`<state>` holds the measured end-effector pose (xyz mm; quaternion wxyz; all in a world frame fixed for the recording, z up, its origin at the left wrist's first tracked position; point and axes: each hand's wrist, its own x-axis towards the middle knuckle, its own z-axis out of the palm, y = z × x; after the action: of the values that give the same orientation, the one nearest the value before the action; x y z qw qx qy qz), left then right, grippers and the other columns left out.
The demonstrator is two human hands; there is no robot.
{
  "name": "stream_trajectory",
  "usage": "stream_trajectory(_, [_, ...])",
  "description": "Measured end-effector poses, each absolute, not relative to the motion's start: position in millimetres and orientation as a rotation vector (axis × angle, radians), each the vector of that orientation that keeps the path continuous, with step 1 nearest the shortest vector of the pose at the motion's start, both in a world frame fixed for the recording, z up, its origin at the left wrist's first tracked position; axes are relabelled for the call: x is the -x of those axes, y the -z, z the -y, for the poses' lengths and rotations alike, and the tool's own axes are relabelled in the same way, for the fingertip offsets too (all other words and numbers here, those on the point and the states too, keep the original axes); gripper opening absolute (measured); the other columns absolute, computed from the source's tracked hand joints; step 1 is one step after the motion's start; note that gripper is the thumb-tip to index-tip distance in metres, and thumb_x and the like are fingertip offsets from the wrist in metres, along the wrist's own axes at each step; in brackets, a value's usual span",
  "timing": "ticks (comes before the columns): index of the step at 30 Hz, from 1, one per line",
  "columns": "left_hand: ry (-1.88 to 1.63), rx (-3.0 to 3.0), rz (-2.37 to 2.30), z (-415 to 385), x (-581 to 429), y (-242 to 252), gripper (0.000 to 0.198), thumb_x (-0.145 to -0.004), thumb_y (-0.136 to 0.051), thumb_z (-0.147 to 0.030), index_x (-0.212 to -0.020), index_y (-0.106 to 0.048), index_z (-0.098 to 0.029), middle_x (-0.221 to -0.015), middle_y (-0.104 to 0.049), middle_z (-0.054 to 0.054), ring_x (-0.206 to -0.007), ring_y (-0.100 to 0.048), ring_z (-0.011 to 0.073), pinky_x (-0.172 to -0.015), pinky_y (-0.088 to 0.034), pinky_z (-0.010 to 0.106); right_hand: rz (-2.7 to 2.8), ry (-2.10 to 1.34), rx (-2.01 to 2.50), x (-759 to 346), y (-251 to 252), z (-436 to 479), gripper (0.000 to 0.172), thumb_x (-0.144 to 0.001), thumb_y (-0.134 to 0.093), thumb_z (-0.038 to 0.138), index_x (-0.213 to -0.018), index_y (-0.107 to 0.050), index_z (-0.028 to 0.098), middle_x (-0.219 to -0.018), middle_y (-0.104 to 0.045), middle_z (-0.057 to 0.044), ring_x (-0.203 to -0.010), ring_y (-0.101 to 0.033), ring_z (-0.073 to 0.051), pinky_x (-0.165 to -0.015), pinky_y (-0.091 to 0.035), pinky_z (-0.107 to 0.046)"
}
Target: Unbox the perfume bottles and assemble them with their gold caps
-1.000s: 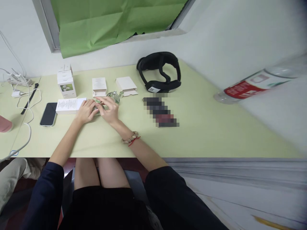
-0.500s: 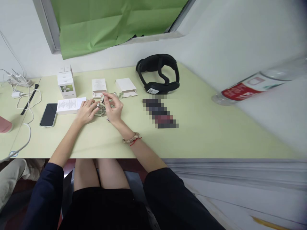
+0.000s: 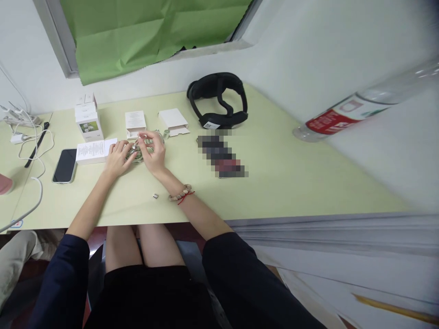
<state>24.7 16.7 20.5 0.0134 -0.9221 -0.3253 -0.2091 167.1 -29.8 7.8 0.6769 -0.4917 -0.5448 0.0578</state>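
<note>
A black-screened smartphone in a pale case (image 3: pixel 64 166) lies on the pale yellow-green bench (image 3: pixel 55 205); a white, oblong printed carton (image 3: pixel 91 153) lies just beside it; the left hand (image 3: pixel 117 159) overlaps the carton's right end, grip indeterminable; the coiled, greenish bundle (image 3: pixel 138 156) lies between the hands; the right hand (image 3: pixel 154 150) curls thumb and fingers above it, any pinch indeterminable; a small silvery piece (image 3: pixel 155 196) lies nearer the front edge.
</note>
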Motion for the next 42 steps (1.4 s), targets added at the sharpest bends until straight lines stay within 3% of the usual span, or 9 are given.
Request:
stream_trajectory(7, [0.719, 2.882, 0.964, -21, -24, -17, 0.048, -0.099, -0.027, -0.049, -0.118, -0.056, -0.016, -0.116, -0.061, 0.015, -0.11, -0.052, 0.0263, -0.096, -0.035, 0.04, 0.895, 0.033, 1.187, -247, 8, 0, 0.039, -0.096, -0.042, 0.049, -0.127, -0.05, 0.026, -0.119, -0.057, -0.009, -0.104, -0.063, -0.02, -0.074, -0.058, -0.033])
stream_trajectory(15, [1.111, 2.721, 0.849, -13, -17, -24, 0.044, -0.093, -0.038, -0.046, -0.12, -0.053, -0.015, -0.121, -0.058, 0.017, -0.113, -0.053, 0.0279, -0.094, -0.037, 0.043, 0.826, -0.069, 1.549, -272, 22, 0, 0.02, -0.077, -0.063, 0.031, -0.092, -0.062, 0.018, -0.095, -0.067, -0.006, -0.075, -0.064, -0.016, -0.072, -0.054, -0.031])
stream_trajectory(18, [1.137, 2.71, 0.632, 2, -19, -26, 0.041, -0.084, -0.045, -0.054, -0.098, -0.06, -0.019, -0.101, -0.063, 0.014, -0.099, -0.058, 0.0284, -0.083, -0.041, 0.044, 0.83, -0.123, 1.601, -266, 16, 2, 0.021, -0.074, -0.064, 0.028, -0.092, -0.063, 0.018, -0.091, -0.069, -0.006, -0.075, -0.064, -0.017, -0.077, -0.053, -0.033])
stream_trajectory(20, [0.947, 2.841, 0.34, 16, -27, -26, 0.039, -0.078, -0.049, -0.059, -0.08, -0.059, -0.021, -0.083, -0.063, 0.009, -0.083, -0.06, 0.0255, -0.074, -0.043, 0.041, 0.842, -0.146, 1.651, -264, 13, 3, 0.023, -0.072, -0.064, 0.027, -0.094, -0.063, 0.019, -0.089, -0.069, -0.004, -0.076, -0.064, -0.018, -0.083, -0.051, -0.036])
stream_trajectory(25, [0.609, 3.077, -0.2, 49, -56, -16, 0.04, -0.08, -0.05, -0.056, -0.06, -0.052, -0.021, -0.054, -0.053, 0.002, -0.052, -0.051, 0.0149, -0.054, -0.038, 0.03, 0.897, -0.184, 1.733, -264, 12, 3, 0.027, -0.071, -0.064, 0.025, -0.098, -0.063, 0.021, -0.089, -0.07, -0.004, -0.082, -0.063, -0.021, -0.084, -0.05, -0.037])
stream_trajectory(35, [0.485, 3.009, 0.098, 35, -61, -3, 0.05, -0.098, -0.036, -0.047, -0.062, -0.057, -0.018, -0.053, -0.058, 0.003, -0.049, -0.054, 0.0127, -0.049, -0.03, 0.026, 0.955, -0.121, 1.733, -263, 16, -4, 0.022, -0.073, -0.061, 0.024, -0.094, -0.064, 0.019, -0.097, -0.066, -0.008, -0.09, -0.06, -0.022, -0.09, -0.048, -0.039])
stream_trajectory(39, [0.545, 2.946, 0.248, 25, -53, -8, 0.046, -0.099, -0.038, -0.044, -0.069, -0.06, -0.018, -0.059, -0.063, 0.003, -0.052, -0.057, 0.0126, -0.05, -0.033, 0.025, 0.888, -0.055, 1.692, -262, 12, -2, 0.022, -0.076, -0.06, 0.025, -0.096, -0.062, 0.02, -0.102, -0.062, -0.009, -0.095, -0.059, -0.021, -0.09, -0.049, -0.038])
stream_trajectory(42, [0.666, 2.872, 0.332, 17, -47, -14, 0.042, -0.1, -0.038, -0.041, -0.076, -0.064, -0.017, -0.064, -0.066, 0.004, -0.057, -0.06, 0.0123, -0.053, -0.038, 0.024, 0.831, -0.017, 1.603, -264, 9, -1, 0.021, -0.081, -0.054, 0.026, -0.1, -0.06, 0.02, -0.106, -0.06, -0.009, -0.097, -0.06, -0.021, -0.082, -0.052, -0.035])
